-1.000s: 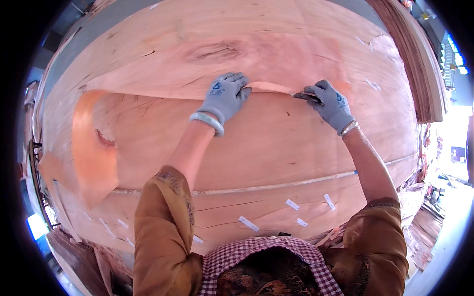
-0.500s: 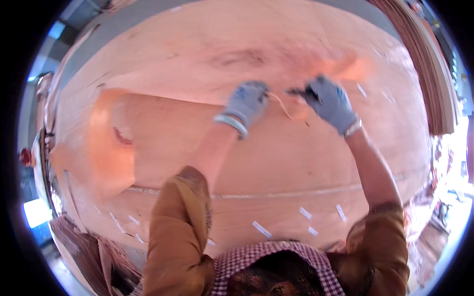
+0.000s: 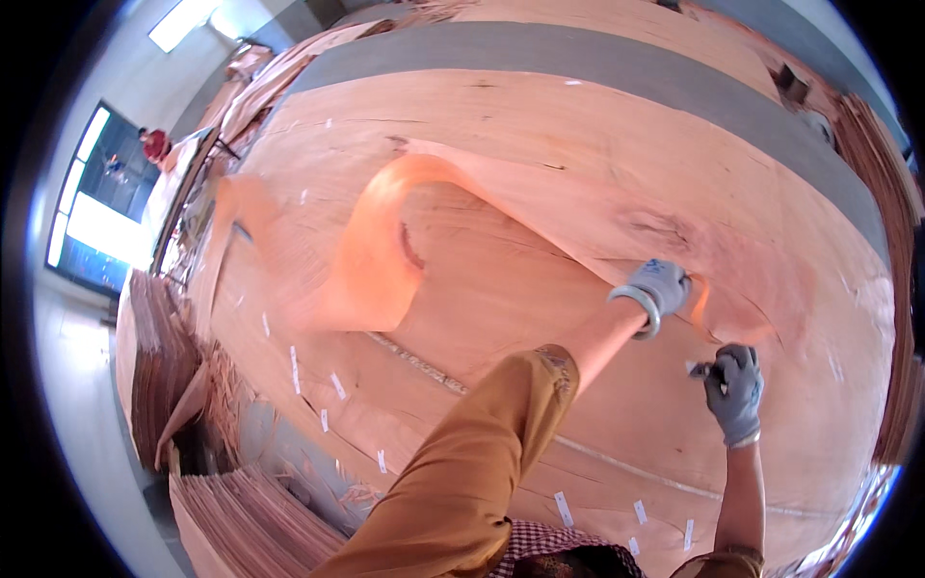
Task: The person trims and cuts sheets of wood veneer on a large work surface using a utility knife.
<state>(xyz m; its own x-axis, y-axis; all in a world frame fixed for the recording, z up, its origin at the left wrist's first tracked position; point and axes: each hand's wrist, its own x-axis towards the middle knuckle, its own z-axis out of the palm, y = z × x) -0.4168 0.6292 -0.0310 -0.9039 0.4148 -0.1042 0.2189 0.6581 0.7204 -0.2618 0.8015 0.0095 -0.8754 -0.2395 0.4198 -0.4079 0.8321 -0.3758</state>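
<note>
A broad, thin sheet of reddish wood veneer [image 3: 540,318] lies before me. My left hand [image 3: 660,284], in a grey glove, is closed on a narrow curled strip of veneer [image 3: 700,299] at the sheet's torn edge. Lower and to the right, my right hand [image 3: 737,395], also gloved, is closed around a small dark cutting tool [image 3: 701,369] whose tip points left; its exact kind is unclear. Off to the left, a large flap of veneer [image 3: 376,260] stands curled up, blurred and glowing orange.
Stacks of veneer sheets [image 3: 255,520] rise at the near left, with another stack [image 3: 882,193] along the right edge. Small white paper slips [image 3: 564,509] lie scattered near me. A grey floor strip [image 3: 540,48] runs beyond the sheet. At far left another person [image 3: 154,144] in red is visible.
My view has swung left, so things appear farther right. My right hand with the tool has come nearer to me, below my left hand. The left hand keeps its grip.
</note>
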